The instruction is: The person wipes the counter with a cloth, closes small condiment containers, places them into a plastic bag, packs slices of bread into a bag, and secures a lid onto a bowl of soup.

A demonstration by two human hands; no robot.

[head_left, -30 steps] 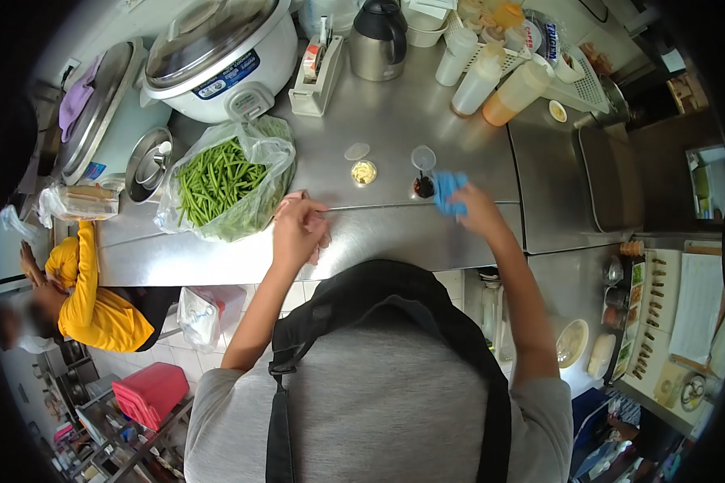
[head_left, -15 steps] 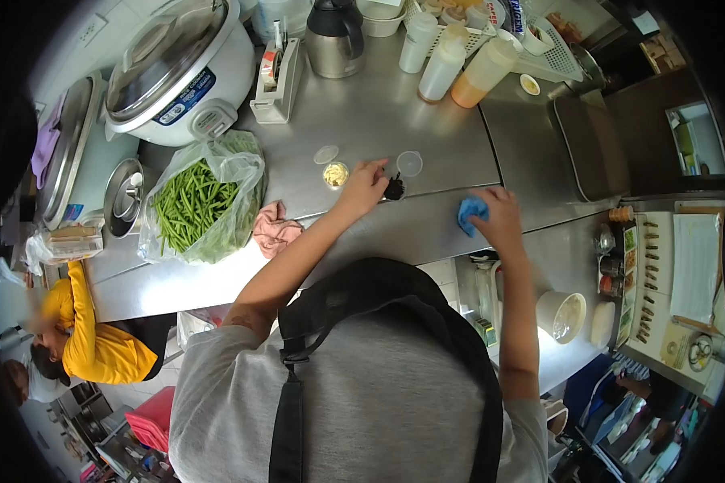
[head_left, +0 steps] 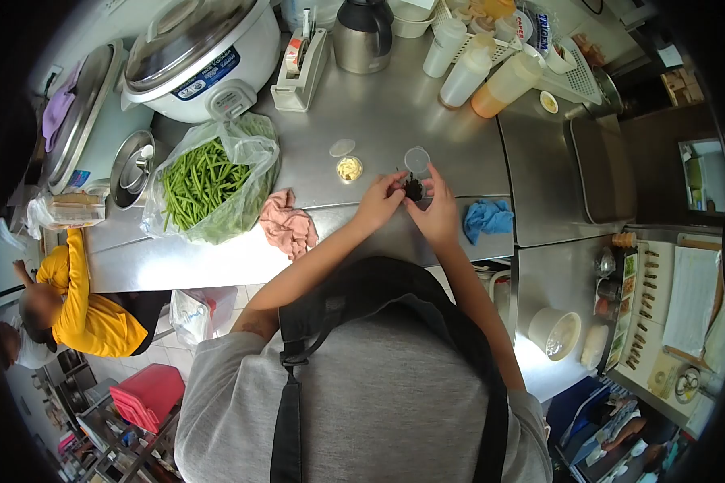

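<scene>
A small clear plastic cup of dark bits [head_left: 413,190] stands on the steel counter between my hands. From its left side, my left hand [head_left: 381,200] grips it with closed fingers. My right hand [head_left: 436,216] curves around its right side, thumb and fingers at the cup. Just beyond the fingertips lies a clear round lid [head_left: 416,158], close to my right index finger. A crumpled blue cloth [head_left: 488,220] rests to the right of my right hand. Left of my hands is a second small cup of pale yellow pieces [head_left: 350,168], its lid [head_left: 342,147] behind it.
A plastic bag of green beans [head_left: 205,187] and a pink cloth [head_left: 287,224] lie on the left. Behind stand a rice cooker [head_left: 205,68], a tape dispenser [head_left: 300,72], a steel jug [head_left: 362,40] and squeeze bottles [head_left: 503,84]. A person in yellow [head_left: 105,314] is at far left.
My right hand has let go of the blue cloth, leaving it on the counter, and has moved left to the cup of dark bits. My left hand stays at that cup.
</scene>
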